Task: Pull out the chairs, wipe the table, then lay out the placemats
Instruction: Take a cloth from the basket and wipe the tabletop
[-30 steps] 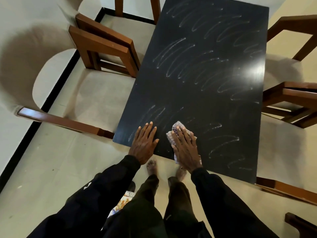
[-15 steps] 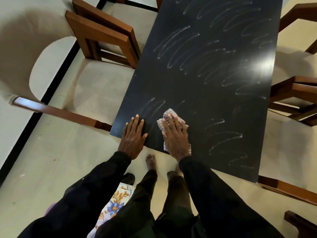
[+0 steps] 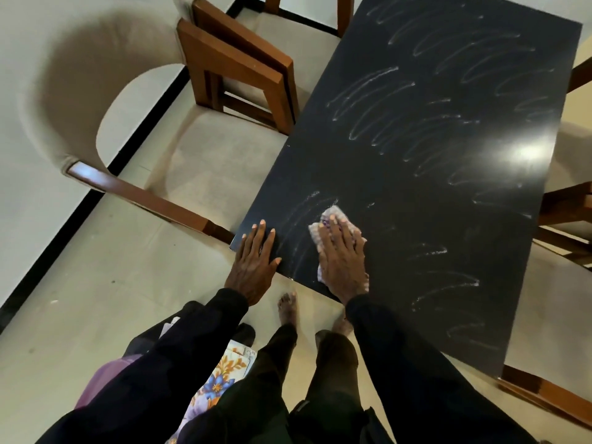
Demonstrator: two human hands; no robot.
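Note:
A black table [image 3: 432,193] fills the right half of the view, streaked with pale curved wipe marks. My right hand [image 3: 342,254] presses flat on a small checked cloth [image 3: 333,216] near the table's near left corner. My left hand [image 3: 254,261] rests flat on that corner, fingers straight, just left of the cloth. A flowered placemat [image 3: 221,382] shows below, tucked under my left arm, mostly hidden by my sleeve.
A cushioned wooden chair [image 3: 205,168] stands pulled out at the table's left side, a second chair [image 3: 243,68] behind it. More chair frames [image 3: 567,213] sit along the right edge. A wall with a black skirting runs at the left. My bare feet [image 3: 288,309] stand at the table's near end.
My right hand has slid the cloth leftward along the table's near end, toward my left hand. The view has drifted so the table sits further right.

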